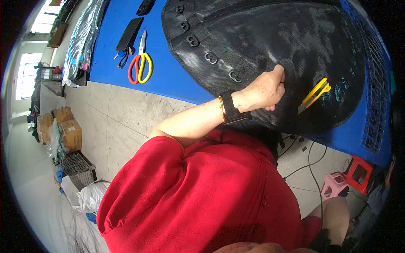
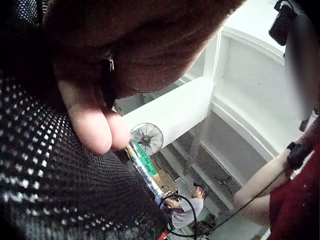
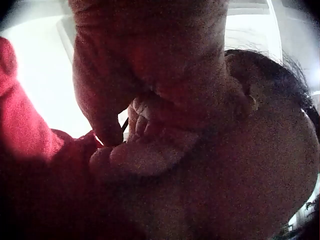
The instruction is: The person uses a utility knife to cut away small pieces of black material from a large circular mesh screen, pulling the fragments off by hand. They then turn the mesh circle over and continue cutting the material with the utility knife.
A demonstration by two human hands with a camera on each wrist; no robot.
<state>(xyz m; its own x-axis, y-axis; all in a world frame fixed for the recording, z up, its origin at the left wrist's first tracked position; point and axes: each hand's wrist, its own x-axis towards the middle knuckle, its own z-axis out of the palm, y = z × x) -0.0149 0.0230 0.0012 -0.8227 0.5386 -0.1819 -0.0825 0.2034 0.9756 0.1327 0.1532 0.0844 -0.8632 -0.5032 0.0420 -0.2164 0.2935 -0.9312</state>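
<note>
In the head view my left hand point(image 1: 265, 89) rests on a large black mesh fabric piece point(image 1: 312, 42), its fingers bent under. The left wrist view has two fingertips point(image 2: 95, 132) right at the mesh point(image 2: 65, 185). Several black metal rings point(image 1: 211, 57) line the fabric's edge beside this hand. A yellow utility knife point(image 1: 314, 95), blade out, lies on the fabric to the hand's right. My right hand point(image 3: 150, 90) appears only in its wrist view, raised close to the head, fingers bent and thumb close to them; I cannot tell what it holds.
Scissors point(image 1: 141, 67) with red and yellow handles and a black phone-like case point(image 1: 128, 36) lie on the blue table point(image 1: 109, 63). Clear plastic wrapping point(image 1: 84, 42) hangs at its left end. Cables point(image 1: 312, 162) and plastic stools point(image 1: 335, 184) stand below right. Another person point(image 2: 187, 210) is farther off.
</note>
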